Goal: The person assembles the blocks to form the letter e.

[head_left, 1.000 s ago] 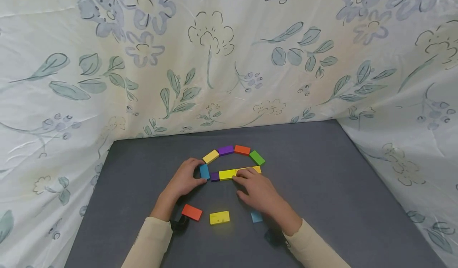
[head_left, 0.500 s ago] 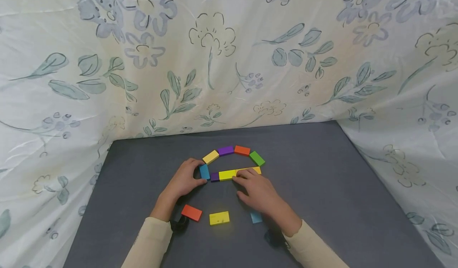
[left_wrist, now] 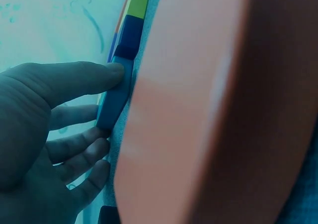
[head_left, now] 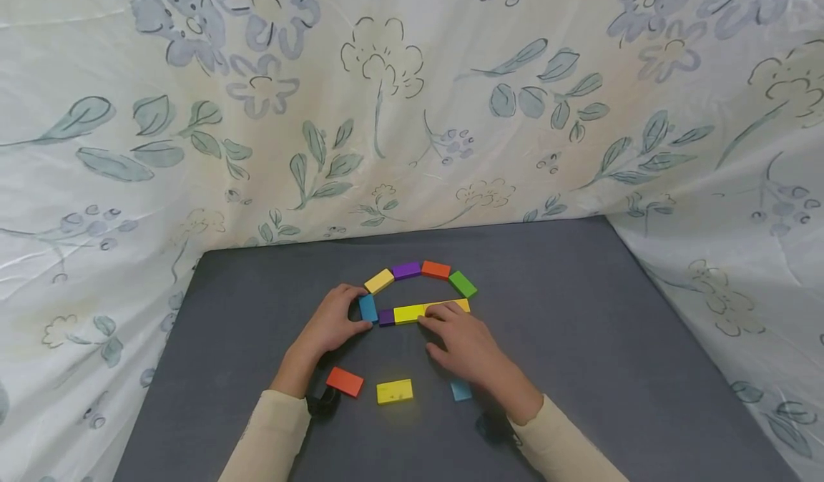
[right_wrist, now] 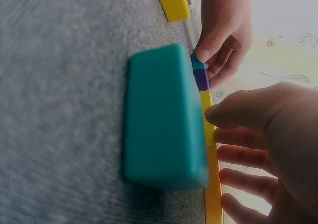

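Blue block (head_left: 368, 309): just beside small purple block (head_left: 386, 318), pinched in fingers of left hand (head_left: 331, 321). Right hand (head_left: 468, 346): fingers spread, at orange block (right_wrist: 213, 189). Risk: uneven release could skew blue block against purple.

From where I stand, the table (head_left: 599, 339) gives a hand broad passage right of the green block (head_left: 463, 283), up to the cloth (head_left: 727, 282). Between arch (head_left: 406, 271) and row (head_left: 409, 315) runs 1 slim strip; the left hand (head_left: 331, 319) and its blue block (head_left: 368, 309) obstruct one end, the right hand (head_left: 465, 339) another. Nearer, a red block (head_left: 345, 382) and yellow block (head_left: 395, 392) leave a gap.
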{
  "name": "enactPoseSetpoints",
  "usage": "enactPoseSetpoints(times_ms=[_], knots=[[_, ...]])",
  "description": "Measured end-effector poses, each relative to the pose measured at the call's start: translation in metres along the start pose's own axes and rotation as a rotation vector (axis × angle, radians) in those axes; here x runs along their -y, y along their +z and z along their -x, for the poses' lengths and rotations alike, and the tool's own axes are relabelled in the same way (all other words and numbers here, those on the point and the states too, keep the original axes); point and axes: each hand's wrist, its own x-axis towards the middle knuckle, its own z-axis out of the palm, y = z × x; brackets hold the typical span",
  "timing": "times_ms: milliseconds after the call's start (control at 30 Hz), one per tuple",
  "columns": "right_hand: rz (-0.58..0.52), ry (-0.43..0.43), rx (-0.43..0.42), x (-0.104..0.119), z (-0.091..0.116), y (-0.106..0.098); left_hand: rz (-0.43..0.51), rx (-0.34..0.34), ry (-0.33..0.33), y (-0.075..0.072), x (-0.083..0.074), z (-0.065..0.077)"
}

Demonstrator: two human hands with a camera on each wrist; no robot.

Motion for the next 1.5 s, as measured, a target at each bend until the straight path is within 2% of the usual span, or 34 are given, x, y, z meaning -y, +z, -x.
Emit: enactPoseSetpoints(times_ms=[233, 400, 533, 833, 1000, 1267, 1500], knots=[[0.005, 0.0, 0.005, 0.0, 0.0, 0.0, -0.002, 0.0, -0.003, 0.001, 0.0, 0.001], [0.005, -0.006, 0.012, 0.001, 0.001, 0.001, 0.016, -0.006, 0.01, -0.004, 0.002, 0.007], [-0.003, -0.009, 0.004, 0.001, 0.001, 0.001, 0.031, -0.034, 0.025, -0.015, 0.002, 0.016], [0.008, -0.011, -0.003, -0.002, 0.002, 0.002, -0.005, -0.066, 0.049, -0.045, -0.006, 0.036], [0.008, -0.019, -0.007, -0.002, 0.002, 0.002, -0.003, -0.096, 0.067, -0.055, -0.007, 0.05], [0.002, -0.012, -0.004, -0.001, -0.001, 0.0, -0.009, -0.139, 0.05, -0.06, 0.009, 0.069], [-0.003, 0.004, -0.005, 0.0, -0.004, 0.0, 0.014, -0.163, 0.068, -0.059, 0.021, 0.084]])
